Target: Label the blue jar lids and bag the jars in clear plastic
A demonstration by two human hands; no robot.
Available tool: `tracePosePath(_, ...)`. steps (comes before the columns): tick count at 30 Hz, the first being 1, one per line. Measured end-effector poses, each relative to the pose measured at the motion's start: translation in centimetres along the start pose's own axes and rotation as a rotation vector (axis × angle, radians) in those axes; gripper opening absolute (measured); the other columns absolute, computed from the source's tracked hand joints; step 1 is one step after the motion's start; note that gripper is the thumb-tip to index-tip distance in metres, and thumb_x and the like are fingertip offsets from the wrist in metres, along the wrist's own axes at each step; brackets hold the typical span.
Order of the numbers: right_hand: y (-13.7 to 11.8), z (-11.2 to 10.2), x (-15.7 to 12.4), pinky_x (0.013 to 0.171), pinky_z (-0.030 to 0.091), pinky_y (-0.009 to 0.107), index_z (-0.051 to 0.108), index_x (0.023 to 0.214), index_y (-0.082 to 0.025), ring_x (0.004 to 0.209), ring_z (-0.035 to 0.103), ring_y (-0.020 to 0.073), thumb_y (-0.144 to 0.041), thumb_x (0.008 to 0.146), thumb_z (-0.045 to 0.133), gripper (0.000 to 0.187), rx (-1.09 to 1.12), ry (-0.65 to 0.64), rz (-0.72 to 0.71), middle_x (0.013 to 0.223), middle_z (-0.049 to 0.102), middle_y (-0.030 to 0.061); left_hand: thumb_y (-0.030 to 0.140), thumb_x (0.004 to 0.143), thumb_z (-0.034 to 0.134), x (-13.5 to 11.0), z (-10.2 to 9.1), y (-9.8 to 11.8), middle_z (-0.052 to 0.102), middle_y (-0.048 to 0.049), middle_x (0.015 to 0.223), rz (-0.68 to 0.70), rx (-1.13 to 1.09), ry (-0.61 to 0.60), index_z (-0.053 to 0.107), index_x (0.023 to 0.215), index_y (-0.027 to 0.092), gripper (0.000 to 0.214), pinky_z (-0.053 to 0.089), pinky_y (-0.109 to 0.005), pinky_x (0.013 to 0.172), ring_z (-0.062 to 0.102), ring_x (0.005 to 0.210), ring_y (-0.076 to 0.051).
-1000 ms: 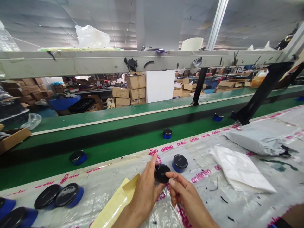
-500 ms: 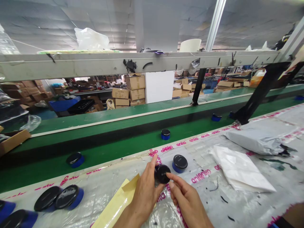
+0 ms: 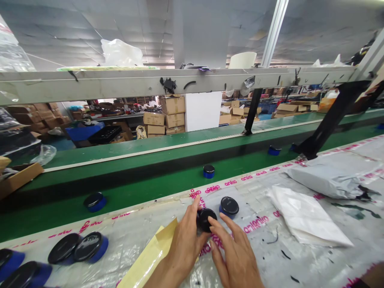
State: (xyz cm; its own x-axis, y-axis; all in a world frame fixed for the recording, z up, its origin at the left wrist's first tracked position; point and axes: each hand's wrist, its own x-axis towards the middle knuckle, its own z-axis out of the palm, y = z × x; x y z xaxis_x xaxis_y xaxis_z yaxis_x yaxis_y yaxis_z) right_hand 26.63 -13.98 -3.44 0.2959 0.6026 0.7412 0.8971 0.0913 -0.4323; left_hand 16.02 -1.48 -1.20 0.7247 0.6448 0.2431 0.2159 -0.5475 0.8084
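My left hand [image 3: 183, 240] is closed round a small round jar with a black lid [image 3: 206, 219], held just above the plastic-covered bench [image 3: 270, 256]. My right hand [image 3: 235, 256] lies beside it with fingers stretched out, the fingertips touching the jar's lid edge. A second black-lidded blue jar [image 3: 228, 206] stands on the bench right behind the held one. A yellowish paper sheet [image 3: 150, 256] lies under my left wrist.
Several larger black-lidded blue jars [image 3: 87, 248] lie at the bench's left. More jars [image 3: 209, 171] [image 3: 95, 201] [image 3: 274, 150] sit on the green conveyor belt [image 3: 144, 188]. White and grey plastic bags [image 3: 306, 218] lie at right. A metal frame rail [image 3: 150, 82] crosses overhead.
My right hand has opened from a pinch on the jar's lid to stretched fingers resting against it. The jars on the belt have drifted slightly left.
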Motion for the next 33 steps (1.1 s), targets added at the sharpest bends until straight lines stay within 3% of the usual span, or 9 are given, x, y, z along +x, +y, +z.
tracePosePath(3, 0.7, 0.1, -0.4, 0.099, 0.042, 0.049, 0.056, 0.135, -0.025, 0.133, 0.051, 0.0334, -0.010, 0.089, 0.056, 0.048, -0.145, -0.018, -0.043, 0.134, 0.067, 0.0077, 0.012, 0.083, 0.066, 0.0, 0.0, 0.1, 0.057, -0.0058, 0.137, 0.019, 0.013, -0.007, 0.023, 0.155, 0.036, 0.088, 0.047, -0.044, 0.106, 0.057, 0.125, -0.026)
tracePosePath(8, 0.4, 0.0, -0.1, 0.100, 0.043, 0.046, 0.056, 0.132, -0.018, 0.135, 0.049, 0.0313, -0.011, 0.093, 0.052, 0.040, -0.197, 0.050, -0.092, 0.134, 0.067, 0.0097, 0.015, 0.083, 0.067, 0.0, 0.0, -0.1, 0.056, -0.0055, 0.139, 0.025, 0.029, -0.005, 0.020, 0.155, 0.038, 0.090, 0.047, -0.045, 0.104, 0.058, 0.124, -0.026)
tracePosePath(14, -0.3, 0.3, 0.7, 0.102, 0.040, 0.043, 0.062, 0.122, -0.016, 0.134, 0.048, 0.0310, -0.006, 0.091, 0.047, 0.036, -0.289, -0.053, -0.226, 0.134, 0.066, 0.0053, 0.016, 0.083, 0.062, 0.2, -0.1, -0.6, 0.057, -0.0060, 0.139, -0.005, 0.013, 0.001, 0.021, 0.156, 0.037, 0.086, 0.048, -0.044, 0.103, 0.060, 0.121, -0.025)
tracePosePath(18, -0.7, 0.5, 0.9, 0.103, 0.039, 0.044, 0.063, 0.120, -0.015, 0.134, 0.047, 0.0316, -0.004, 0.090, 0.048, 0.036, -0.268, -0.050, -0.235, 0.133, 0.067, 0.0061, 0.010, 0.078, 0.061, 0.0, -0.1, -0.6, 0.056, -0.0062, 0.143, -0.010, 0.033, 0.006, 0.025, 0.155, 0.036, 0.089, 0.047, -0.044, 0.105, 0.058, 0.124, -0.026)
tracePosePath(21, -1.0, 0.3, 0.8, 0.103, 0.042, 0.043, 0.060, 0.124, -0.016, 0.134, 0.048, 0.0302, -0.006, 0.091, 0.050, 0.036, -0.168, 0.001, -0.203, 0.132, 0.066, 0.0078, 0.014, 0.080, 0.064, 0.0, -0.4, -0.7, 0.058, -0.0067, 0.142, -0.047, 0.037, 0.006, 0.022, 0.157, 0.035, 0.090, 0.046, -0.045, 0.105, 0.058, 0.125, -0.028)
tracePosePath(24, -1.0, 0.0, 0.5, 0.105, 0.043, 0.046, 0.056, 0.129, -0.018, 0.135, 0.047, 0.0305, -0.010, 0.093, 0.052, 0.036, -0.043, 0.092, -0.074, 0.133, 0.064, 0.0107, 0.017, 0.075, 0.073, 0.5, -1.1, -0.3, 0.056, -0.0085, 0.146, -0.085, 0.041, -0.014, 0.025, 0.156, 0.032, 0.095, 0.041, -0.049, 0.112, 0.052, 0.133, -0.030)
tracePosePath(26, -1.0, -0.3, 0.3, 0.104, 0.045, 0.046, 0.056, 0.129, -0.020, 0.132, 0.050, 0.0296, -0.015, 0.096, 0.053, 0.034, 0.031, 0.116, 0.026, 0.132, 0.064, 0.0107, 0.014, 0.070, 0.077, 0.8, -1.8, 0.6, 0.047, -0.0086, 0.153, -0.075, 0.032, 0.005, 0.035, 0.152, 0.031, 0.094, 0.033, -0.049, 0.118, 0.043, 0.141, -0.031)
tracePosePath(29, -1.1, -1.0, 0.7, 0.099, 0.051, 0.044, 0.059, 0.124, -0.025, 0.121, 0.058, 0.0281, -0.027, 0.098, 0.053, 0.027, 0.174, 0.113, 0.239, 0.130, 0.065, 0.0083, 0.015, 0.073, 0.074, 0.9, -3.0, 2.7, 0.045, -0.0066, 0.153, -0.018, -0.085, 0.058, 0.058, 0.129, 0.029, 0.060, 0.036, -0.046, 0.116, 0.043, 0.141, -0.028)
tracePosePath(33, -2.0, -2.6, 3.2, 0.087, 0.056, 0.037, 0.064, 0.117, -0.026, 0.110, 0.064, 0.0271, -0.047, 0.097, 0.055, 0.030, 0.426, 0.050, 0.609, 0.122, 0.068, 0.0074, 0.023, 0.084, 0.068, 0.1, -4.2, 5.3, 0.058, -0.0074, 0.135, 0.017, -0.372, 0.007, 0.068, 0.102, 0.024, 0.018, 0.048, -0.039, 0.103, 0.056, 0.126, -0.025)
